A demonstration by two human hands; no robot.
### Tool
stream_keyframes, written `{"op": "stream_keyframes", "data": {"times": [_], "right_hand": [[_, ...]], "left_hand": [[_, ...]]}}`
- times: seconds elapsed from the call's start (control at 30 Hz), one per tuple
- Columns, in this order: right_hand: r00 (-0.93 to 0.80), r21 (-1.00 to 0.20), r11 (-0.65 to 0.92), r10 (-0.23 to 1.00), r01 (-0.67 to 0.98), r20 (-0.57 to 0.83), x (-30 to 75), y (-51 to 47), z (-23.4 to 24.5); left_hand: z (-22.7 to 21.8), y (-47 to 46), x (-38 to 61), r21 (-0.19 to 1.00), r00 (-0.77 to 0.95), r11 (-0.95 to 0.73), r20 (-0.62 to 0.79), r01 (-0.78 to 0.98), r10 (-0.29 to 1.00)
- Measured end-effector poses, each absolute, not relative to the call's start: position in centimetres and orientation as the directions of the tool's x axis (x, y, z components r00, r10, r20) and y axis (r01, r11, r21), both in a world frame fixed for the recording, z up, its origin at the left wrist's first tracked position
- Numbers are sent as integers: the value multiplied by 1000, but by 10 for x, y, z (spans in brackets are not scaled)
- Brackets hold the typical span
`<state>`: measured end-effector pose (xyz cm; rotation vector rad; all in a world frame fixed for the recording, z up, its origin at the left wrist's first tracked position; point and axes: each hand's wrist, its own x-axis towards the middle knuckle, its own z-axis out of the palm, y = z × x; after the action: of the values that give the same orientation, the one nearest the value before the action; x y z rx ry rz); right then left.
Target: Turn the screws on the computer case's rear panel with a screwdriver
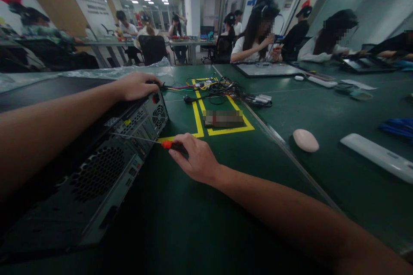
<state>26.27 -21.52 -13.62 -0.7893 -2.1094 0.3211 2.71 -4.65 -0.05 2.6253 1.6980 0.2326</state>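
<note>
A black desktop computer case (97,167) lies on its side on the green table (200,219), its rear panel with vents and fan grille facing me. My left hand (137,86) rests on the case's top far edge, fingers curled over it. My right hand (195,159) is closed around the red-and-black handle of a screwdriver (151,139). Its thin shaft points left, with the tip at the rear panel of the case.
A tangle of coloured cables (216,88) lies beyond a yellow-taped rectangle (222,129). To the right sit a white mouse (305,140) and a white keyboard (377,157). Clear plastic wrap (112,71) lies behind the case. Other people work at the far side and at distant tables.
</note>
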Motion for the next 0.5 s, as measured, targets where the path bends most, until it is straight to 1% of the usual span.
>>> {"op": "stream_keyframes", "data": {"times": [0.27, 0.5], "right_hand": [[-434, -479, 777, 627, 409, 647, 262, -215, -139], [-438, -474, 766, 640, 435, 631, 262, -216, -135]], "left_hand": [[-1, -46, 27, 88, 418, -430, 124, 899, 900], [-1, -47, 27, 95, 403, -415, 123, 905, 907]]}}
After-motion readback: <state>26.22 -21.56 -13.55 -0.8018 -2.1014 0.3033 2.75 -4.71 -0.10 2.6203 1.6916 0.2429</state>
